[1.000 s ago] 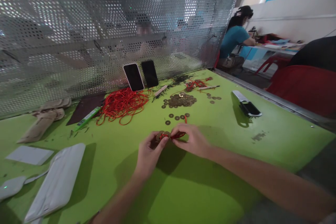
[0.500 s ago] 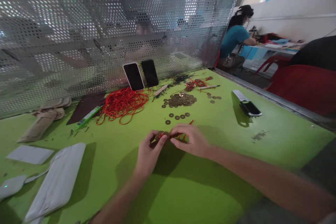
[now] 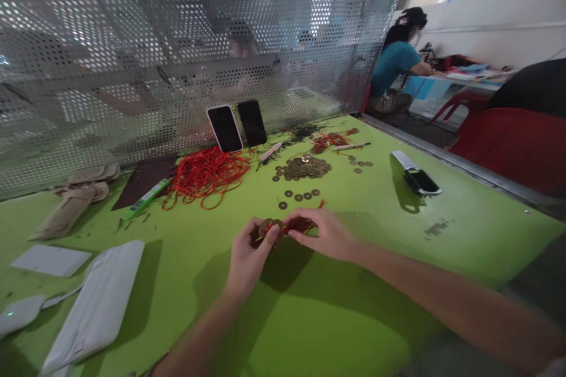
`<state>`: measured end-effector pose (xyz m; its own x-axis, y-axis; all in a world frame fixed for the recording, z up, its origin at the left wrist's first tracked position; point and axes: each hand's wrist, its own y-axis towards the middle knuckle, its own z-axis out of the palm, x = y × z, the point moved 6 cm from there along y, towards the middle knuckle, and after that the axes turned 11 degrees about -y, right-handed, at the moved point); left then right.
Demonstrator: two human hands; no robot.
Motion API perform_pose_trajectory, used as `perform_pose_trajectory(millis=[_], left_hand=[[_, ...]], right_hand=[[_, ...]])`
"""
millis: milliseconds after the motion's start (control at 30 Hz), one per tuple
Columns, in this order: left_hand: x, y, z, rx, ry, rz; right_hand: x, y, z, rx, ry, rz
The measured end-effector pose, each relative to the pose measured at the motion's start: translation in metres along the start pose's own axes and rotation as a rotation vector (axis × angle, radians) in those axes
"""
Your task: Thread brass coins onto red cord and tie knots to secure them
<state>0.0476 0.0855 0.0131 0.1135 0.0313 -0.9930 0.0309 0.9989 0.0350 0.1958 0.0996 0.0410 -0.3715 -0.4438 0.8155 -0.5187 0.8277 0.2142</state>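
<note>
Item, centre of the green surface [image 3: 336,318]: my left hand [image 3: 247,256] with its grip closed on a small stack of brass coins [image 3: 270,227], thumb and forefinger pinching them just above the surface. Item, touching it from the right: my right hand [image 3: 325,234], grip closed on a length of red cord [image 3: 297,226] that runs from its fingertips into the coins; one loose end of the cord pokes out beyond the knuckles. Step in hand, as I judge it: the cord is being drawn through or wound about the holed coins, both hands close together over the work. The next move would call for a steady pinch on the stack while the cord end is pulled taut, since the coins look apt to slip apart. Stock behind the hands: four or five loose coins [image 3: 300,195] in a short row; further back a heap of coins [image 3: 305,168]; to its left a tangled pile of red cord [image 3: 206,175]; two phones [image 3: 237,125] leaning upright against the perforated metal screen [image 3: 132,59]. Left of the surface: a green pen-like tool [image 3: 148,197], beige cloth pouches [image 3: 73,200] and white flat packets [image 3: 95,306]. Right: a dark folding case [image 3: 415,177]. Beyond the screen's edge, another person in a teal shirt [image 3: 395,65] sits at a separate table, well apart.
</note>
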Motion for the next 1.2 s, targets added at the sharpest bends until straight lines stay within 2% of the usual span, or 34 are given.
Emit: perform_pose_trajectory(millis=[300,767,1200], left_hand=[[0.0021,0.0029,0.0006,-0.019,-0.040,-0.051],[0.0014,0.0048,0.0047,0.070,0.019,-0.031],[0.0045,0.0033,0.0000,0.013,0.010,-0.039]], right_hand=[[-0.0011,0.0000,-0.0053,-0.029,-0.004,-0.008],[0.0014,-0.0003,-0.0064,-0.064,-0.063,-0.106],[0.0050,-0.0011,-0.0082,-0.100,-0.134,-0.150]])
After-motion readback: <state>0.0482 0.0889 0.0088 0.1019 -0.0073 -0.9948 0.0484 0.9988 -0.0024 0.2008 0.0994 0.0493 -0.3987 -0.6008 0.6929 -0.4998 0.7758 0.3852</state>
